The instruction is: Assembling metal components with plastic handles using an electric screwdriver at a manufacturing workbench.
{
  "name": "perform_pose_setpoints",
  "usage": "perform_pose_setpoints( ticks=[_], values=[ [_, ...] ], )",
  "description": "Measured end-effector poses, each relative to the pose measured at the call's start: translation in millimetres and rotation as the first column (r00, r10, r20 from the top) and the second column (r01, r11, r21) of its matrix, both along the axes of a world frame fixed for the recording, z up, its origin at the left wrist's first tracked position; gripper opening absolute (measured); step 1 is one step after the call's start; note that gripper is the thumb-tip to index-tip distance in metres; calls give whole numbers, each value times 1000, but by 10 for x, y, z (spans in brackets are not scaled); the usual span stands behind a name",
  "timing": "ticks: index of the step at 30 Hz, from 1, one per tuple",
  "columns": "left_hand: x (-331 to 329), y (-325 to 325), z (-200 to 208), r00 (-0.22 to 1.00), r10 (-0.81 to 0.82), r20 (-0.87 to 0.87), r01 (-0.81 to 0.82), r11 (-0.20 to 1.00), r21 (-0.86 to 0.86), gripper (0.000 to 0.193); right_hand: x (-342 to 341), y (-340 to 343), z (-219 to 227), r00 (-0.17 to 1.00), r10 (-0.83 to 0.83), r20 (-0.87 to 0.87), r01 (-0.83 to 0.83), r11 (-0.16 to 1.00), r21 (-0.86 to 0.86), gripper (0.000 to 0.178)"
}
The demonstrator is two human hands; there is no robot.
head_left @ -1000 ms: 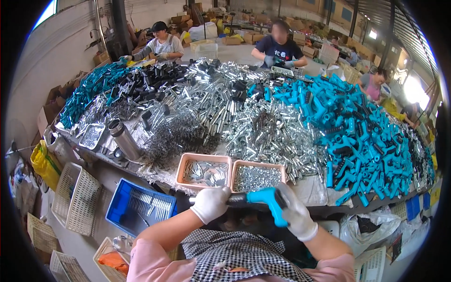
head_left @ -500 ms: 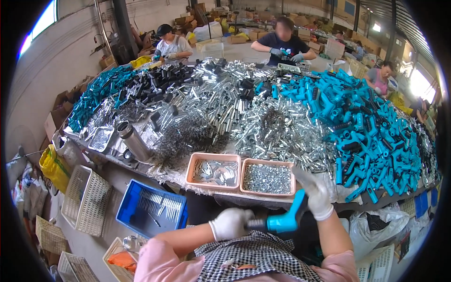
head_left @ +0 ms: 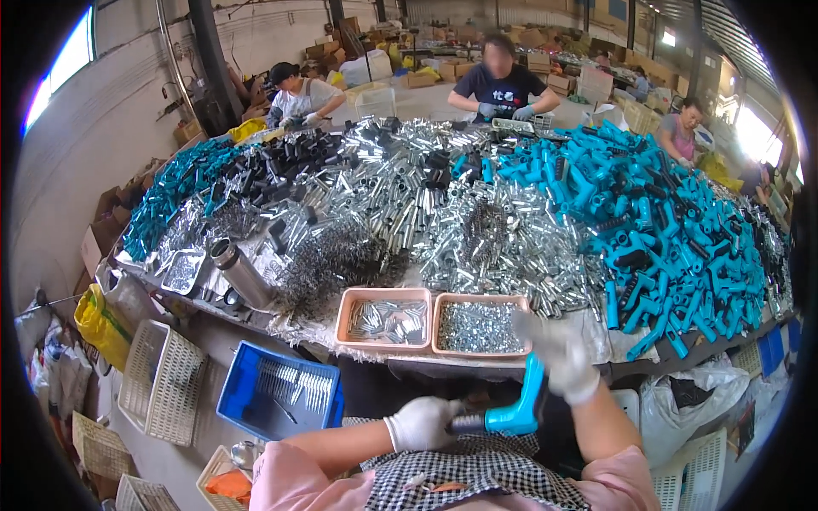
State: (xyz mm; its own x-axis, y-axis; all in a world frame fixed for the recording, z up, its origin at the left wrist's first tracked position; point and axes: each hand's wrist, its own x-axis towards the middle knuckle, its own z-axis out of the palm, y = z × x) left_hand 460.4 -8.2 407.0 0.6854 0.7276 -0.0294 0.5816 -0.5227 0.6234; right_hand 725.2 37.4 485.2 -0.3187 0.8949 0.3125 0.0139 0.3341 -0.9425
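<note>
My left hand (head_left: 423, 424), in a white glove, is closed around the dark ribbed end of a teal pistol-shaped tool body (head_left: 518, 409). The piece lies sideways over my checked apron, its other arm pointing up toward the table. Right beside that raised arm is my gloved right hand (head_left: 566, 362), its fingers stretched out but smeared by motion. Whether its palm touches the teal piece cannot be made out. Just beyond, at the table's near edge, stand a pink tray of small metal parts (head_left: 438, 342) and a pink tray of metal pins (head_left: 341, 334).
Heaps of teal bodies (head_left: 656, 238), silvery tubes (head_left: 400, 196) and dark springs (head_left: 328, 255) cover the table. A steel flask (head_left: 243, 271) stands left. Below are a blue crate (head_left: 230, 393) and a white basket (head_left: 175, 404). Several people work around the table.
My right hand has come down slightly and is now blurred beside the teal body. My left hand keeps its hold. The view has shifted a little.
</note>
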Motion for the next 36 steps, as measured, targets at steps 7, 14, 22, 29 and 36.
perform_pose_setpoints(
  ticks=[7, 14, 22, 29, 36],
  values=[
    [-123, -11, -55, 995, -96, -10, 94, 985, -145, 34, -154, -151, -25, 923, 167, 347, -353, 728, 587, 40],
    [-160, 318, -266, 940, 303, 158, -294, 952, -82, 28, -342, -306, -14, 934, 115, 339, -297, 777, 555, 53],
    [-169, 474, -220, 996, -80, -28, 63, 925, -374, 45, -44, -92, -478, 649, -53, 759, -625, 531, 572, 49],
    [-179, 396, -201, 970, -37, -240, 21, 998, -67, 34, -276, -123, -454, 647, 63, 760, -400, 876, 269, 59],
    [-334, 818, 313, 772, 594, 226, -596, 554, 581, 43, -483, -332, -517, 948, -37, 315, 28, 999, 34, 61]
  ],
)
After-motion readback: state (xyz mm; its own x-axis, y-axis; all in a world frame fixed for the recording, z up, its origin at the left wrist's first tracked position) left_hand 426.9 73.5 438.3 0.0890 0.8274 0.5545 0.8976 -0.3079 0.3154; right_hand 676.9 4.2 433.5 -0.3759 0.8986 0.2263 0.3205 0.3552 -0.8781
